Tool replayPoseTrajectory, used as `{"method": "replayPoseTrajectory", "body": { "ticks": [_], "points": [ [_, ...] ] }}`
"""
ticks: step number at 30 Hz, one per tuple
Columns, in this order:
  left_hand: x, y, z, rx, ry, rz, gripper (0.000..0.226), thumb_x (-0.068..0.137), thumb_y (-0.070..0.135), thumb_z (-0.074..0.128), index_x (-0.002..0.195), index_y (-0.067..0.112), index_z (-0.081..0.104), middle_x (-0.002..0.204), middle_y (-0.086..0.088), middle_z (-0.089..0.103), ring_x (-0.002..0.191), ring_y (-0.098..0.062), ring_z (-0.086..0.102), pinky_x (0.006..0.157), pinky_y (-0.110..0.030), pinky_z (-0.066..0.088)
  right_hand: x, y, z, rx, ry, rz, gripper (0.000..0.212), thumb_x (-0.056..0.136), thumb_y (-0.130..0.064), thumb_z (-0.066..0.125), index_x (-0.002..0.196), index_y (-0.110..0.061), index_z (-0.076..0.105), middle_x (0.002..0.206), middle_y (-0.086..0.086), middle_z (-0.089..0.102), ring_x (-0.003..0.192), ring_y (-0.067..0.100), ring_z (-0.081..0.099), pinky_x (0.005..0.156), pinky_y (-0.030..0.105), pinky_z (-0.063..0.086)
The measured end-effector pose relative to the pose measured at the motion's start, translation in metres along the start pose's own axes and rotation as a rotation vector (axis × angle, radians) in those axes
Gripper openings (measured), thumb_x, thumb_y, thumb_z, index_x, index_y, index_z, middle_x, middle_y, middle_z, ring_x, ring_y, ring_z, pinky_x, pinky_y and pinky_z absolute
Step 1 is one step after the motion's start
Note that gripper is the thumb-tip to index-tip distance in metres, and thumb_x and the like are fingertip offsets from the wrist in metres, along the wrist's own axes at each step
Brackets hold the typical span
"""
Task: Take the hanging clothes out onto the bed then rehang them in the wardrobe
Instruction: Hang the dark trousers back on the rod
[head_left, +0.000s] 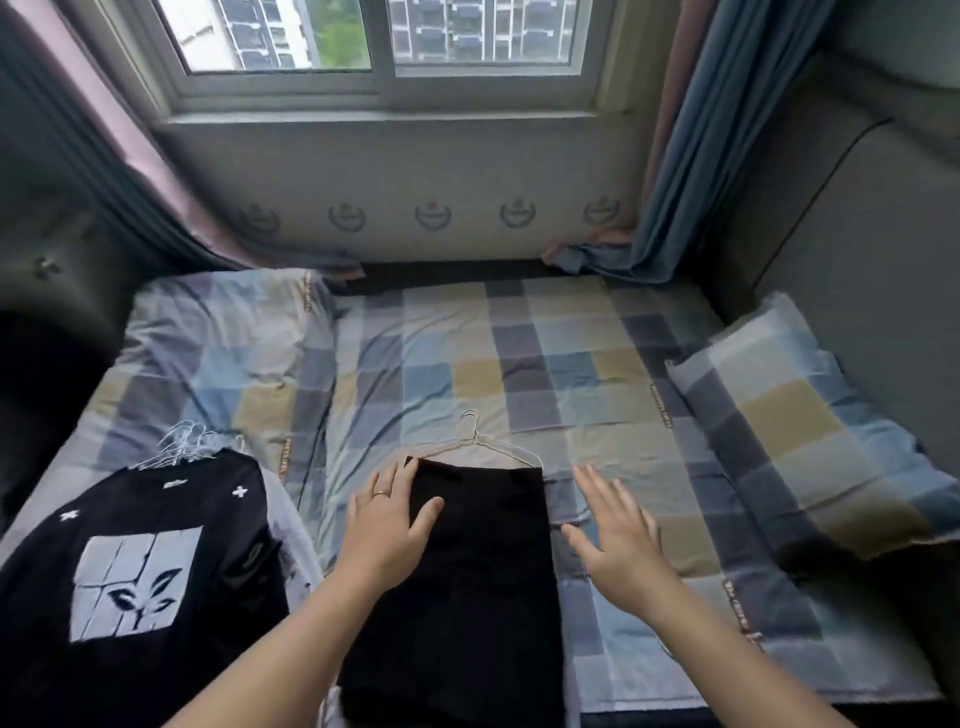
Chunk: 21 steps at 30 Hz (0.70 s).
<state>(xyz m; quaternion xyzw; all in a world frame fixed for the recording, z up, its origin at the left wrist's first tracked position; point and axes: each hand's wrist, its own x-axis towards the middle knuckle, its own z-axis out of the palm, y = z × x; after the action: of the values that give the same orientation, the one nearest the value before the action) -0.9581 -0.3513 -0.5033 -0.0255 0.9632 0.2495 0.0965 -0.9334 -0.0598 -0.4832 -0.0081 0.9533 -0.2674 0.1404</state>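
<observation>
the black garment (483, 571) lies flat on the bed (519, 353) at 6 o'clock, draped over a wire hanger (475, 441) whose hook points to 12. our left hand (389, 519) rests flat on its 10 o'clock corner, fingers straight and gripping nothing. our right hand (618, 535) hovers spread just beside it at 3 o'clock. the cloth looks soft, light and floppy, so we judge the stiff hook the best hold.

Open checked bed (519, 353) beyond the black garment (467, 571); pillow (810, 431) hems the right (T-shirt pile (140, 561) blocks left).
</observation>
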Motion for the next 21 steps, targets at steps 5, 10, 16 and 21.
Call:
{"method": "replayPoseTrajectory", "body": {
  "ticks": [5, 10, 16, 21],
  "points": [
    [0.055, -0.025, 0.014, -0.083, -0.050, -0.135, 0.065, 0.100, 0.055, 0.039, 0.157, 0.027, 0.022, 0.162, -0.002, 0.024, 0.151, -0.022, 0.011, 0.122, -0.043, 0.014, 0.060, 0.006, 0.023, -0.018, -0.130, 0.079, 0.067, 0.098, -0.051, 0.040, 0.153, -0.046, 0.002, 0.162, -0.019, 0.001, 0.150, 0.014, -0.003, 0.118, 0.043, 0.005],
    [0.119, -0.062, 0.048, -0.160, -0.120, -0.256, 0.063, 0.100, 0.053, 0.040, 0.154, 0.023, 0.028, 0.159, 0.000, 0.033, 0.148, -0.023, 0.023, 0.119, -0.044, 0.023, 0.122, 0.020, 0.067, -0.061, -0.213, 0.149, 0.067, 0.099, -0.049, 0.039, 0.154, -0.042, 0.000, 0.163, -0.015, 0.002, 0.150, 0.015, -0.002, 0.120, 0.044, 0.007],
    [0.202, -0.142, 0.139, -0.246, -0.178, -0.357, 0.060, 0.100, 0.046, 0.047, 0.152, 0.020, 0.033, 0.155, 0.000, 0.039, 0.145, -0.023, 0.027, 0.117, -0.042, 0.027, 0.208, 0.063, 0.169, -0.098, -0.267, 0.265, 0.069, 0.098, -0.049, 0.040, 0.154, -0.042, 0.001, 0.163, -0.015, 0.004, 0.150, 0.015, 0.002, 0.120, 0.042, 0.010],
    [0.271, -0.221, 0.227, -0.268, -0.196, -0.366, 0.059, 0.099, 0.046, 0.049, 0.151, 0.023, 0.034, 0.153, 0.002, 0.041, 0.144, -0.021, 0.030, 0.112, -0.036, 0.028, 0.285, 0.120, 0.259, -0.140, -0.231, 0.292, 0.071, 0.096, -0.046, 0.046, 0.155, -0.036, 0.007, 0.162, -0.010, 0.016, 0.148, 0.016, 0.015, 0.116, 0.044, 0.021]
  ]
}}
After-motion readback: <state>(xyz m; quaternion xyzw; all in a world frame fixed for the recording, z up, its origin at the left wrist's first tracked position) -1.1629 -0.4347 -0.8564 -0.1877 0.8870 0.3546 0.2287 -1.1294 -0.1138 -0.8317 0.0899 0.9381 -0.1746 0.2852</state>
